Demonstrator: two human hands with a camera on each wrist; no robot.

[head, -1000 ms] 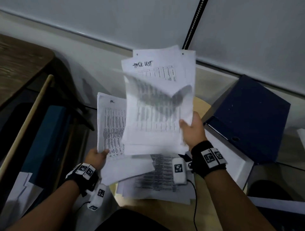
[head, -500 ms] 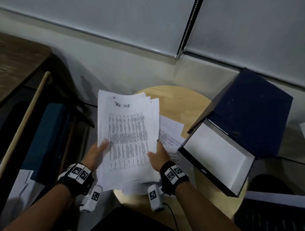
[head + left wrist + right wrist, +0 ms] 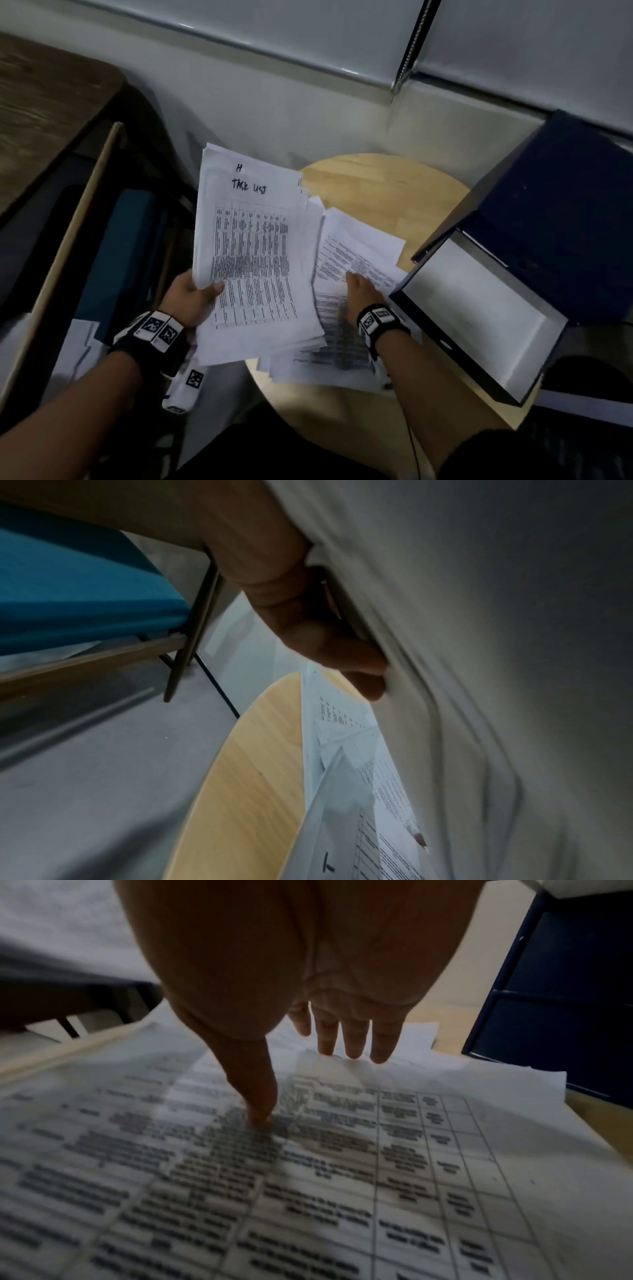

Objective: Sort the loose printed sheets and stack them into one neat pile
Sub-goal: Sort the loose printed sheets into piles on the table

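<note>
A thick stack of printed sheets (image 3: 253,253), headed "TASK LIST" on top, is tilted up over the left edge of the round wooden table (image 3: 387,192). My left hand (image 3: 191,301) grips its lower left edge, thumb on top; in the left wrist view the fingers (image 3: 352,658) curl behind the stack's back side (image 3: 479,669). Loose printed sheets (image 3: 356,260) lie spread on the table to the right. My right hand (image 3: 359,291) rests flat on them with straight fingers (image 3: 352,1039) and the thumb touching the print (image 3: 260,1112).
An open dark blue box file (image 3: 548,233) with a pale inner panel (image 3: 476,318) stands at the table's right. A blue-cushioned wooden chair (image 3: 126,246) is at the left, papers (image 3: 75,353) on the floor beneath. A wall with a blind cord (image 3: 407,48) is behind.
The right hand let go of the held stack and dropped onto the loose sheets on the table. The left hand alone now holds the stack, which shifted left.
</note>
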